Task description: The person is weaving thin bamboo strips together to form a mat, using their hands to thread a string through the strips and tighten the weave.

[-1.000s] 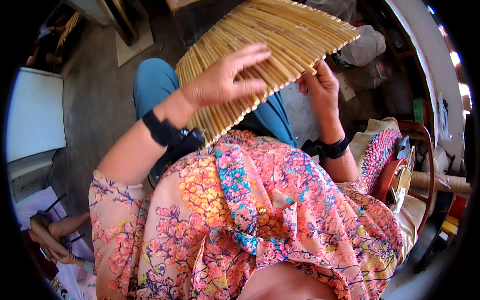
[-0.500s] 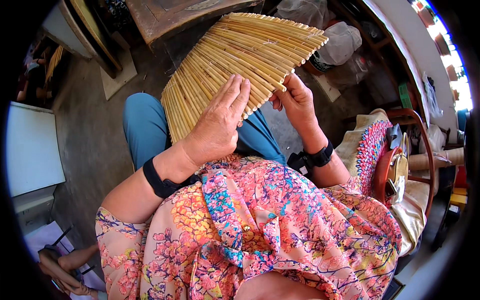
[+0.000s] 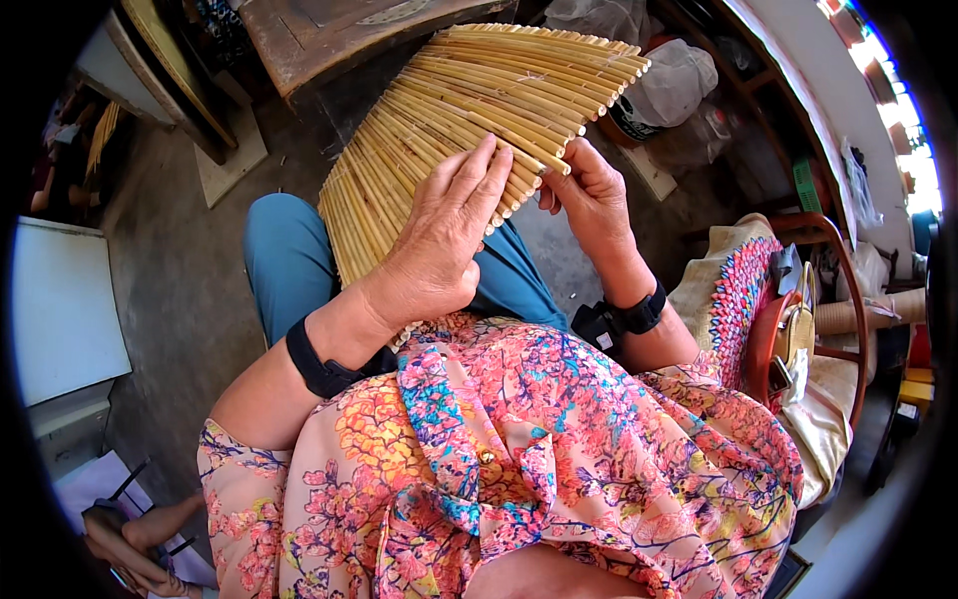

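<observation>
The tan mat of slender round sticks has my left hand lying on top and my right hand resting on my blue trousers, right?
Not quite: in the head view, the right hand is at the edge of the tan mat, not on the blue trousers; the left hand does lie on top.

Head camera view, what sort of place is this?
Probably a cluttered home or small workshop used for handcraft: a mat of yellowish sticks lies under the left hand, with a worn wooden table and a pale plastic bag beyond.
</observation>
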